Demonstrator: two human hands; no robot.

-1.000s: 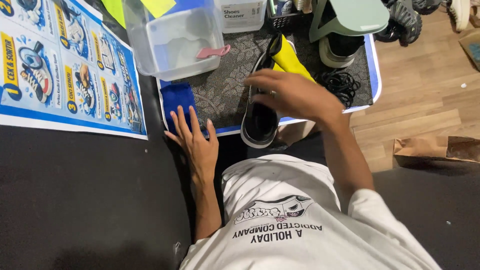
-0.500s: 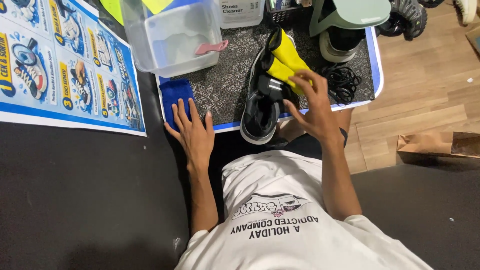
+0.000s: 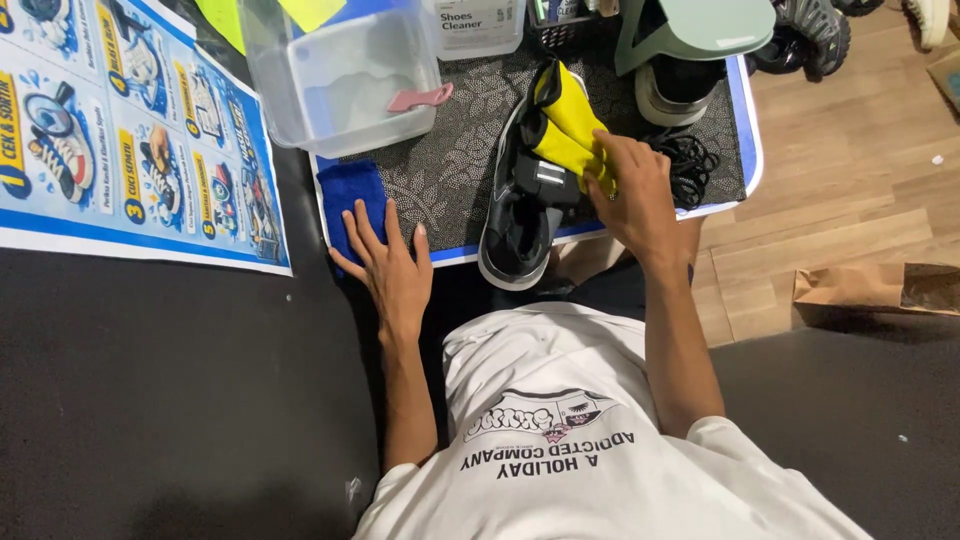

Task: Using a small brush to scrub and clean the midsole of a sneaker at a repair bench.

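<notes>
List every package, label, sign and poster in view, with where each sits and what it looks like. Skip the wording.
Poster: lies flat at far left, a blue and white sheet with yellow numbered panels and shoe pictures.
Cleaner bottle: top centre behind the mat, white, with a pale label in dark print.
Brown paper bag: on the wooden floor at right, flattened.
Shirt print: on the person's white T-shirt, dark lettering around a small graphic.
</notes>
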